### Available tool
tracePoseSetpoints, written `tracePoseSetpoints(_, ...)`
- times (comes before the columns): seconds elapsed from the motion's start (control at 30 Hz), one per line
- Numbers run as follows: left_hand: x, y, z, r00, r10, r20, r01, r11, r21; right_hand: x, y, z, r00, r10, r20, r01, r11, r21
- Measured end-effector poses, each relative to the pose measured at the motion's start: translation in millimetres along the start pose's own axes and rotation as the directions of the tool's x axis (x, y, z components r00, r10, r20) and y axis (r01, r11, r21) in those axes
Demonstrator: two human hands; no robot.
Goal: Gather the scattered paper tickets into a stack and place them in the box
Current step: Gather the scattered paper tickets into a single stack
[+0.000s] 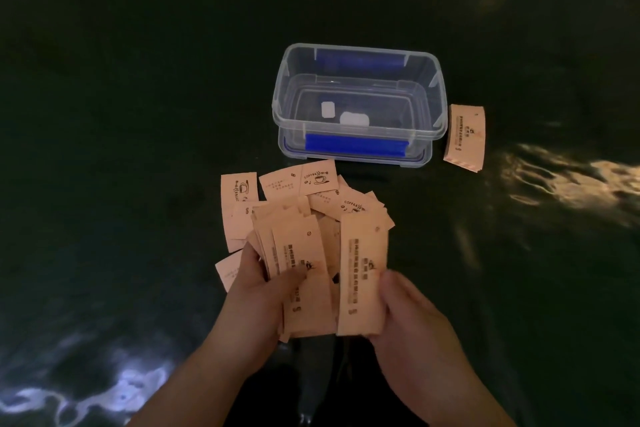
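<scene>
My left hand [263,291] grips a thick fan of pale orange paper tickets [298,253] above the dark table. My right hand [408,308] pinches one long ticket [362,274] upright beside that bundle. Several loose tickets [311,184] lie scattered on the table just beyond my hands, some printed with a coffee cup. A small neat stack of tickets [464,137] lies to the right of the box. The clear plastic box [440,107] with blue latches stands open behind the pile, sitting on its lid, with two small white stickers on its floor.
The glossy dark green table [138,114] shows bright light reflections at the right and lower left. Dark brownish objects line the far edge at the top.
</scene>
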State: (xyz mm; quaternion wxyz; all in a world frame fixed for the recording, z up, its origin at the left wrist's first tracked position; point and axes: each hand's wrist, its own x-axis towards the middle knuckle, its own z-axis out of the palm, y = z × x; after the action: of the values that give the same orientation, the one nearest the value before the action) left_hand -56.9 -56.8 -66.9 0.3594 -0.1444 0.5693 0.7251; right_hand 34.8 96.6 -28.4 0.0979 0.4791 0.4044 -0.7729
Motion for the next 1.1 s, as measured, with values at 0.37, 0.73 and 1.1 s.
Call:
tracePoseSetpoints(0.37, 8.4, 8.0, -15.0, 0.992, 0.086, -0.087, -0.078, 0.993, 0.085, 88.3, -23.5, 18.8, 0.772, -0.629, 0.091, 0.223, 0.135, -0.965)
tracePoseSetpoints(0.73, 9.5, 6.2, -16.9, 0.994, 0.052, -0.1, -0.045, 0.997, 0.068, 58.4, -40.7, -39.9, 0.773, -0.602, -0.198, 0.204, 0.533, -0.821)
tracePoseSetpoints(1.1, 8.5, 22.4, -6.2, 0.998, 0.002, -0.065, 0.002, 0.997, 0.073, 17.1, -61.0, -37.0, 0.907, -0.413, -0.084, 0.25, 0.688, -0.681)
